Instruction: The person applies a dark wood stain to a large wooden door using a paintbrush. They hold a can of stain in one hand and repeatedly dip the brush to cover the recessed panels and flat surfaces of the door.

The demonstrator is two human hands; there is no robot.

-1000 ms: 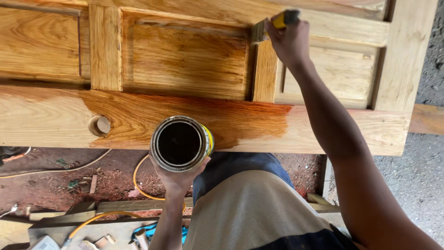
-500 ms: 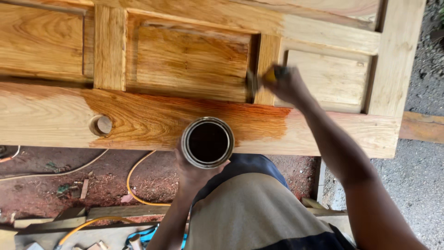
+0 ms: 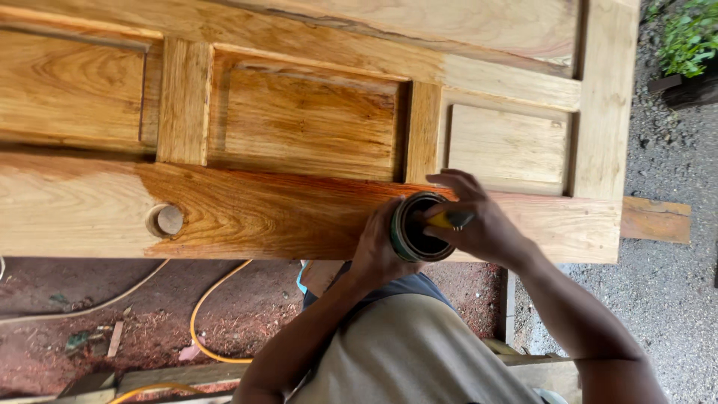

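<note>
A panelled wooden door (image 3: 299,127) lies flat before me, its near rail partly darkened by wet stain, with a round lock hole (image 3: 166,220) at the left. My left hand (image 3: 378,251) grips a round tin of dark stain (image 3: 419,226), tilted over the door's near edge. My right hand (image 3: 479,221) holds a brush with a yellow handle (image 3: 449,219); the bristle end is down inside the tin and hidden.
The right end of the door is pale bare wood. A plank (image 3: 657,218) sticks out beyond the door at the right. An orange cable (image 3: 206,307) loops over red earth below. Gravel and a green plant (image 3: 692,34) lie at the right.
My right hand has come down from the door's upright strip to the tin and put the brush in it. The tin has moved right and tilted.
</note>
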